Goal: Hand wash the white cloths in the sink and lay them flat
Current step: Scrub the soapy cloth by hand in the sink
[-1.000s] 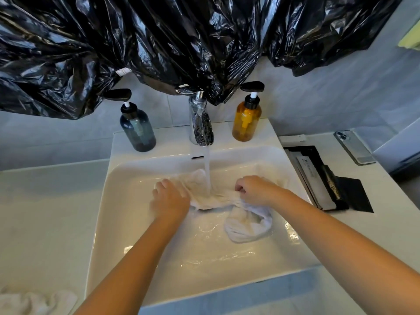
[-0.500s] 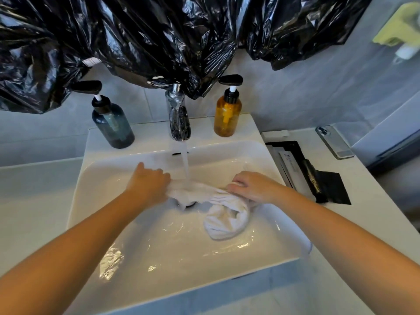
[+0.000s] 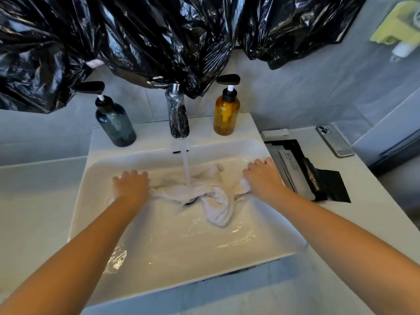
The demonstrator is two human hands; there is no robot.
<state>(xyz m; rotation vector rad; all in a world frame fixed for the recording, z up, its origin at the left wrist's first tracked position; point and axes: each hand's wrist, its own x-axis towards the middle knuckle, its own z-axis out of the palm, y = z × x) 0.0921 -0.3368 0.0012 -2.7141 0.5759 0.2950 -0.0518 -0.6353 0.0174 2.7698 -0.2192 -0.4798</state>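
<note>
- White cloth (image 3: 204,194) lies bunched and twisted on the floor of the sink (image 3: 181,251), stretched between my two hands, with a folded lump sagging toward me nearer my right hand.
- My left hand (image 3: 130,186) has its fingers curled down over one end of the cloth. My right hand (image 3: 261,178) pinches the other end, a bit of white showing at the thumb. The hands are set well apart, so the cloth is pulled out between them.
- Water (image 3: 186,169) runs from the tap (image 3: 178,117) beyond my hands and lands on the cloth about midway between them.
- I judge this as the wetting or rinsing part of the wash — the cloth is soaked, but I see no suds on it.
- The blue pump bottle (image 3: 116,123) stands beyond my left hand and the amber one (image 3: 226,112) beyond my right, neither touched.
- Left to do, as I read it — work the cloth through, wring it, then spread it out. Nothing is laid flat anywhere in view, and I can see only this one cloth, so I cannot tell how many remain.
</note>
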